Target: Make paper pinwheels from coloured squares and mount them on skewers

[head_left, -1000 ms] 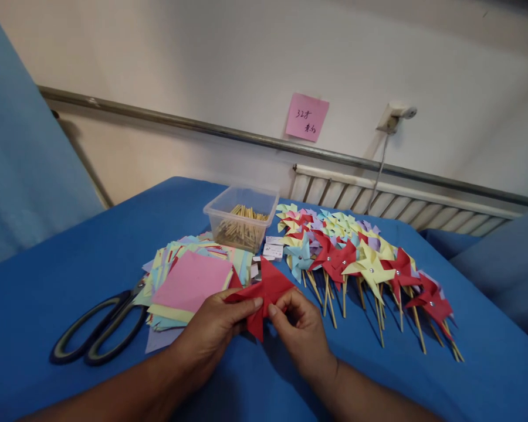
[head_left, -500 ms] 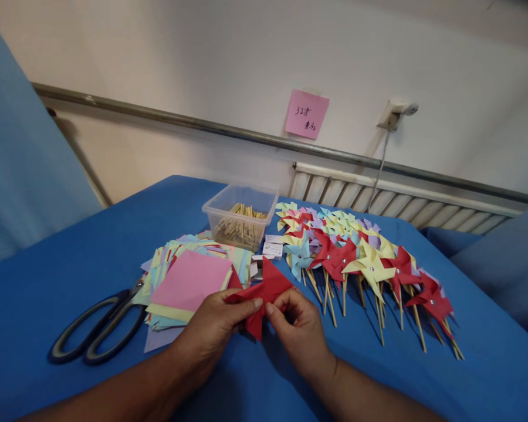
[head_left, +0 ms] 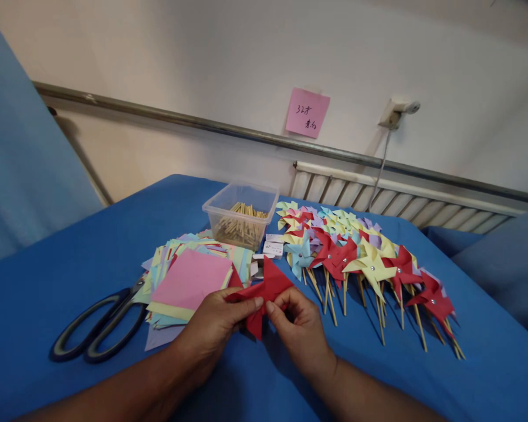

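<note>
head camera first — what are the fingers doing?
— both hands pinch one folded red paper square; the left hand has its fingers closed on the left flap, the right hand nips the paper's middle edge with thumb and forefinger.
— where does that paper sit?
— just above the blue-covered worktop, low in the centre, touching the near corner of a fanned stack of pastel paper squares.
— and further out?
— black-handled scissors lie left of the stack; a clear plastic tub of wooden sticks stands behind it; rows of coloured paper pinwheels on sticks spread to the right.
</note>
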{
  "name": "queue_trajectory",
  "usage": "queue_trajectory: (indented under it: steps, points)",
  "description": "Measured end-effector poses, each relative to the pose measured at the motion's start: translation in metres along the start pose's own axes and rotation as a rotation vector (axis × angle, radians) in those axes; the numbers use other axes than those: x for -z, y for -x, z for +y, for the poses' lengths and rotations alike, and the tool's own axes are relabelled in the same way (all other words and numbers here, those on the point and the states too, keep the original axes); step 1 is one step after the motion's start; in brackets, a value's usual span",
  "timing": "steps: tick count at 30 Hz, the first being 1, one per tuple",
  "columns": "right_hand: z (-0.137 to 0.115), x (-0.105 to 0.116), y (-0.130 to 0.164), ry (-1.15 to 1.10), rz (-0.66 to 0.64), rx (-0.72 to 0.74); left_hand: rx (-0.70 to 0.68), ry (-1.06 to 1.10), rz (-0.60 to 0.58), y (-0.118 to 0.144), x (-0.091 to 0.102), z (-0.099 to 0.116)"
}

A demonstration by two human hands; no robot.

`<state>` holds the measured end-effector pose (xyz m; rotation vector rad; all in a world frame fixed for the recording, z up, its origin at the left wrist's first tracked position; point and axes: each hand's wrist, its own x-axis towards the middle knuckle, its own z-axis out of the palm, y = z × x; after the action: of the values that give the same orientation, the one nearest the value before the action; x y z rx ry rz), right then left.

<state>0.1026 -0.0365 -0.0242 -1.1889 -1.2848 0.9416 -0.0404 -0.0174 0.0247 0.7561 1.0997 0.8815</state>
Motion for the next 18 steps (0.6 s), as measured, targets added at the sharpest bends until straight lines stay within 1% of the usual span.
queue_trajectory:
  steps: [6, 13, 16, 18]
  points:
    - [0.0003, -0.0005, 0.0, -0.008, -0.002, -0.001, -0.056, -0.043, -0.025, -0.0019, 0.0024, -0.0032]
    - [0.0017, -0.0012, -0.0001, -0.022, -0.011, -0.021, -0.07, -0.068, -0.003, -0.0009, 0.0024, -0.0021]
    - [-0.0013, 0.0001, 0.001, -0.045, -0.031, 0.001, -0.101, -0.082, 0.0, -0.0009, 0.0025, -0.0009]
    - [-0.0044, 0.0021, 0.0011, -0.101, -0.003, 0.017, -0.12, -0.095, 0.007, -0.0017, 0.0028, 0.0013]
